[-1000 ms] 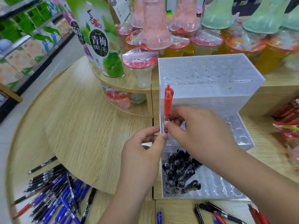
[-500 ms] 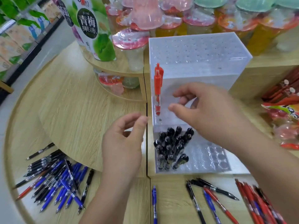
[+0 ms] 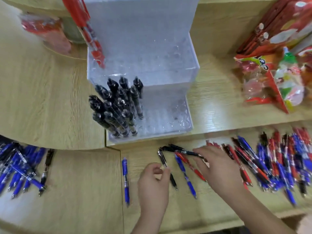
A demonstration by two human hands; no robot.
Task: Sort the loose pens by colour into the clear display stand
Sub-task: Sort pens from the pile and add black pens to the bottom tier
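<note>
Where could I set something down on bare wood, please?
Free: between the left pen pile and lone blue pen; between the display stand and snack bags. Crowded: the right pen pile, around the left hand and right hand.

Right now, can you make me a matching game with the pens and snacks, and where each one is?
Things:
1. upright black pens
2. upright red pens
3. lone blue pen
4. snack packets

Places:
A. lying flat on the table
B. tallest step of the clear stand, left corner
C. far right, beside the stand
D. the stand's lowest step

Pairs: 1-D, 2-B, 3-A, 4-C.
</note>
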